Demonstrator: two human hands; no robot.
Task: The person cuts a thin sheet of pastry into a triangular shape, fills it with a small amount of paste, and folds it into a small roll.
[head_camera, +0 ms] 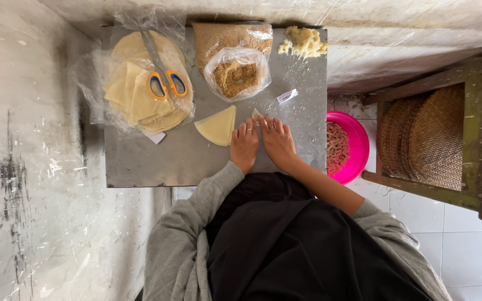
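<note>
Dark cloth over the person's lap fills the bottom of the view, grey sleeves reaching forward to a metal tray (140,161). Both hands lie flat side by side, the left hand (244,145) and right hand (277,140) pressing down on a small piece of dough (256,114) whose tip peeks out past the fingertips; fingers extended, not curled round it. That piece looks thin, soft and light, likely to tear, so it is best handled by its edges with gentle fingertips. Just left of it lies a pastry wedge (217,126). A clear bag (140,83) holds round pastry sheets with scissors (163,78) on top; another bag (235,72) holds brown crumbs. A pink bowl (358,145) beside the tray holds finished rolls.
</note>
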